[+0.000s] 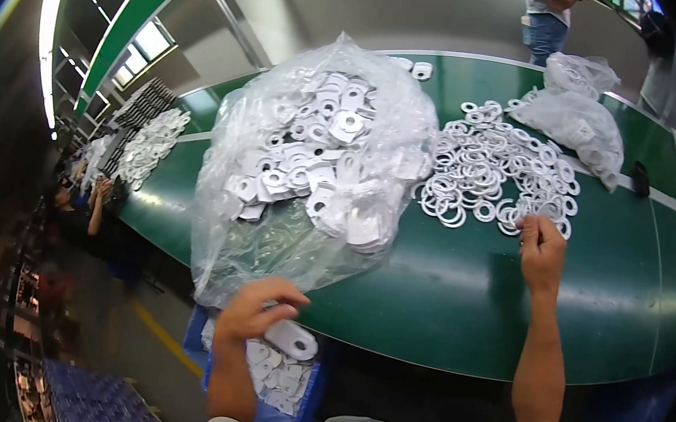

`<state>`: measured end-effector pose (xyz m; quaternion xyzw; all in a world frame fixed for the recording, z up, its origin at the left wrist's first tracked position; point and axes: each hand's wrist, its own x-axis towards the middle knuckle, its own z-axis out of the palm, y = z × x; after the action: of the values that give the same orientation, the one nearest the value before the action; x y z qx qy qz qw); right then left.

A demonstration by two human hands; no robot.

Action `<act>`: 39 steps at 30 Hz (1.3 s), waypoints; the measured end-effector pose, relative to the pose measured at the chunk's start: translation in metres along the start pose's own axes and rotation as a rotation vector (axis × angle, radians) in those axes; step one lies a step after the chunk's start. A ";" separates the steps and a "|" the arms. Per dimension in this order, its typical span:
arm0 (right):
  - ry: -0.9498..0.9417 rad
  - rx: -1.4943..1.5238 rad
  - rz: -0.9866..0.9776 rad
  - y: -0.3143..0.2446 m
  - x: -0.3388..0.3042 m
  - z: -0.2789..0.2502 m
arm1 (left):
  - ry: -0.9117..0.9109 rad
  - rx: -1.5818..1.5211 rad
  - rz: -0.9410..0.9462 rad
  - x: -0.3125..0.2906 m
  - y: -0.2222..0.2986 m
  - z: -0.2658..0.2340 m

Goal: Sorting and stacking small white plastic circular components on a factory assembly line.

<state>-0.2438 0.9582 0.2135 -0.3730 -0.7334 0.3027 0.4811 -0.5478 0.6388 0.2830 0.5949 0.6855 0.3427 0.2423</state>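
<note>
My left hand [262, 310] is above a blue bin [305, 409] at the table's front edge, thumb and index finger apart. Just below the thumb, a flat white piece with a rounded end and a hole [295, 342] hangs over the bin, one end hidden by the hand; nothing shows between thumb and finger. At the near edge of a spread of white rings [474, 172], my right hand [542, 249] has its fingers pinched on a white ring, mostly covered by the fingertips. A large clear plastic bag [267, 257] lies open beyond my left hand, heaped with white holed pieces [323, 152].
A tied clear bag [578, 125] of white parts rests on the green table [452, 305] at the back right. More white pieces [156, 138] and dark stacked parts lie at the far left, near another person's hand [99, 194]. Someone in jeans [546, 37] stands behind the table.
</note>
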 end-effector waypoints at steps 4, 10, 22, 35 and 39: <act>-0.023 0.013 0.007 0.004 0.001 0.004 | 0.507 0.096 -0.235 -0.007 -0.035 -0.042; -0.016 -0.037 0.001 0.011 0.000 0.001 | 0.494 0.289 -0.111 0.106 -0.099 -0.011; 0.247 -0.123 0.156 0.035 0.030 -0.039 | 1.061 -0.272 0.002 0.120 -0.058 -0.015; -0.313 -0.458 0.304 0.040 -0.005 -0.027 | 0.131 -1.404 -0.030 0.206 0.006 0.189; -0.322 -0.471 0.303 0.044 -0.001 -0.021 | 0.096 -1.443 0.036 0.197 -0.010 0.184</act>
<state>-0.2125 0.9832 0.1851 -0.5263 -0.7861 0.2479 0.2087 -0.4526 0.8649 0.1710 0.2822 0.2884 0.7396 0.5387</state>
